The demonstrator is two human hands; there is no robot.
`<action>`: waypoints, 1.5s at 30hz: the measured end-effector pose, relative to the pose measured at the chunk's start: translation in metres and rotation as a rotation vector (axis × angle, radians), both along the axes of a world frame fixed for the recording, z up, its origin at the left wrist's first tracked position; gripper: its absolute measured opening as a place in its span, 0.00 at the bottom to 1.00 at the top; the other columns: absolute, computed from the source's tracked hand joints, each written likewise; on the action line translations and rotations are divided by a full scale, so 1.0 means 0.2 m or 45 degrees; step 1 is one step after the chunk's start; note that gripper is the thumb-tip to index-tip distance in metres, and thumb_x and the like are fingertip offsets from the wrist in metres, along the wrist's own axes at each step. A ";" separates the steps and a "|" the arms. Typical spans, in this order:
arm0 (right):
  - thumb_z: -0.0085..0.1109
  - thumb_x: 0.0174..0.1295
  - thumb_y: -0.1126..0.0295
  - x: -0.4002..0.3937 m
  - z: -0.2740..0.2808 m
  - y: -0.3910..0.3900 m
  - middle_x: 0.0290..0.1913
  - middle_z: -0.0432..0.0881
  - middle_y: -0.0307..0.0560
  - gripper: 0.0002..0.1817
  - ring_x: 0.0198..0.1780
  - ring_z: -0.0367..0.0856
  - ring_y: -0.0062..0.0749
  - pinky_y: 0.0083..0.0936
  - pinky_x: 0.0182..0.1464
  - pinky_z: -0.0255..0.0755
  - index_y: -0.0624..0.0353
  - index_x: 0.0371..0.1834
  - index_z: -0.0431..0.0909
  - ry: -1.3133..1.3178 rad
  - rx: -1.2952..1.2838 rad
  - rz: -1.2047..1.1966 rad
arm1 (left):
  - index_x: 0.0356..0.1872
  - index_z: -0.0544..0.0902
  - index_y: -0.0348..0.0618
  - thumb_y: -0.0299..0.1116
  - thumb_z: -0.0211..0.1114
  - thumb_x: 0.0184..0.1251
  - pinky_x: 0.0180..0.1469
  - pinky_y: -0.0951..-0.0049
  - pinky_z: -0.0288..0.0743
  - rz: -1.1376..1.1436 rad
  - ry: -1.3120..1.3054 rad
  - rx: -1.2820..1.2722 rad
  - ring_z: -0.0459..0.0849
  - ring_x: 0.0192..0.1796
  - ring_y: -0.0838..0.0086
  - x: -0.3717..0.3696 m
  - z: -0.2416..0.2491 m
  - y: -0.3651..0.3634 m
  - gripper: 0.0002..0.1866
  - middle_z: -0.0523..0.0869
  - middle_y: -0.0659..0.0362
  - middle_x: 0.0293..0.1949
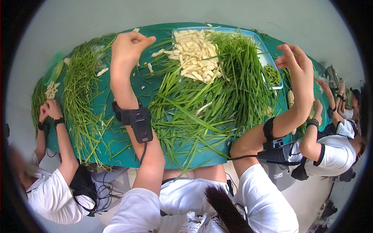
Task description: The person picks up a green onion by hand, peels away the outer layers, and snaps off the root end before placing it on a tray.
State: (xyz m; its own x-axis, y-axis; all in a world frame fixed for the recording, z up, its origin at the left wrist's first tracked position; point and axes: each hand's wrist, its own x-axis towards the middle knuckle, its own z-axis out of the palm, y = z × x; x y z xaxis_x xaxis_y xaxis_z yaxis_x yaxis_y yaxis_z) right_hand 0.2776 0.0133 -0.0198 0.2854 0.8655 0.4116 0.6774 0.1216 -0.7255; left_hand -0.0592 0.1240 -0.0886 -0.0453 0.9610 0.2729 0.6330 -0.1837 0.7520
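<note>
My left hand is raised over the far left part of the green table, fingers loosely curled and thumb apart, with nothing visible in it. My right hand hovers near the tray's right edge, fingers bent and apart, also with nothing visible in it. Between them spreads a large heap of long green chive-like leaves. A pile of pale, cream-coloured elongated pieces rests on the heap's far side. Partly beneath is a light blue-rimmed tray, with short cut green pieces in its near right corner.
More long green leaves lie on the left of the green table. A person's hands work there beside small pale pieces and a green mesh-like bag. Another person's hand is at the right, near a pale cob-like piece.
</note>
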 end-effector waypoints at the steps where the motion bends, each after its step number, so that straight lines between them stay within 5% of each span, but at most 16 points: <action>1: 0.56 0.63 0.59 0.00 0.00 0.00 0.24 0.81 0.43 0.19 0.28 0.78 0.21 0.17 0.34 0.67 0.67 0.42 0.78 0.013 -0.001 0.012 | 0.25 0.85 0.35 0.42 0.69 0.54 0.29 0.77 0.65 -0.018 -0.044 -0.025 0.73 0.24 0.81 -0.02 0.00 0.01 0.16 0.79 0.62 0.19; 6: 0.55 0.64 0.61 -0.03 0.00 0.01 0.24 0.81 0.43 0.17 0.28 0.77 0.21 0.17 0.34 0.68 0.68 0.41 0.78 0.016 0.008 0.062 | 0.29 0.87 0.38 0.43 0.69 0.52 0.32 0.73 0.72 -0.121 -0.217 -0.130 0.78 0.25 0.76 -0.03 -0.08 0.05 0.16 0.81 0.59 0.20; 12: 0.54 0.64 0.61 -0.06 0.00 0.01 0.23 0.80 0.43 0.17 0.28 0.77 0.20 0.17 0.34 0.69 0.69 0.40 0.78 -0.003 -0.027 0.076 | 0.35 0.87 0.43 0.37 0.71 0.47 0.35 0.75 0.74 -0.494 0.306 -0.400 0.81 0.30 0.77 0.15 -0.22 0.14 0.14 0.86 0.59 0.29; 13: 0.54 0.64 0.61 -0.06 0.00 0.01 0.23 0.80 0.43 0.17 0.28 0.77 0.20 0.17 0.34 0.68 0.69 0.40 0.78 -0.004 -0.034 0.091 | 0.31 0.88 0.44 0.35 0.73 0.41 0.38 0.70 0.77 -0.476 0.306 -0.418 0.85 0.31 0.65 0.18 -0.25 0.15 0.12 0.87 0.54 0.32; 23: 0.55 0.64 0.60 -0.07 -0.01 0.02 0.23 0.79 0.42 0.18 0.27 0.76 0.20 0.17 0.33 0.68 0.68 0.40 0.77 -0.013 -0.077 0.112 | 0.26 0.87 0.44 0.33 0.73 0.40 0.36 0.68 0.78 -0.534 0.554 -0.428 0.86 0.31 0.62 0.30 -0.36 0.21 0.09 0.85 0.51 0.27; 26: 0.55 0.64 0.60 -0.08 -0.01 0.02 0.23 0.79 0.42 0.17 0.28 0.76 0.20 0.17 0.33 0.68 0.68 0.39 0.77 -0.011 -0.082 0.120 | 0.25 0.87 0.44 0.33 0.73 0.40 0.38 0.67 0.78 -0.498 0.400 -0.410 0.86 0.32 0.60 0.28 -0.31 0.17 0.08 0.85 0.50 0.28; 29: 0.55 0.64 0.61 -0.08 -0.01 0.02 0.23 0.79 0.43 0.17 0.27 0.76 0.20 0.17 0.33 0.68 0.69 0.39 0.77 -0.017 -0.096 0.115 | 0.29 0.85 0.41 0.37 0.72 0.46 0.38 0.74 0.74 -0.413 0.327 -0.336 0.83 0.31 0.75 0.22 -0.22 0.14 0.11 0.86 0.58 0.27; 33: 0.55 0.64 0.62 -0.12 0.00 0.01 0.23 0.79 0.43 0.16 0.27 0.76 0.21 0.18 0.32 0.69 0.68 0.38 0.77 -0.043 -0.135 0.100 | 0.35 0.83 0.35 0.34 0.67 0.56 0.40 0.80 0.74 -0.564 0.021 -0.241 0.82 0.36 0.82 0.15 -0.03 0.01 0.12 0.85 0.59 0.29; 45: 0.54 0.64 0.68 -0.31 0.03 -0.02 0.22 0.77 0.40 0.11 0.27 0.76 0.19 0.18 0.34 0.70 0.65 0.41 0.78 -0.259 -0.165 0.502 | 0.43 0.81 0.32 0.28 0.60 0.65 0.52 0.76 0.73 -1.017 -0.530 0.163 0.83 0.46 0.75 0.26 0.22 -0.22 0.10 0.85 0.56 0.39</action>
State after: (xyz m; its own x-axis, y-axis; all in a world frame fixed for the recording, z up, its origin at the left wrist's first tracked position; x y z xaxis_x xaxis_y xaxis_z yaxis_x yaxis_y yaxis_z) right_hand 0.2155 0.0085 -0.0134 -0.1516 0.9398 0.3063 0.7280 0.3158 -0.6086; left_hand -0.0070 0.0791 -0.0438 0.5022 0.7123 0.4903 -0.0365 -0.5490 0.8350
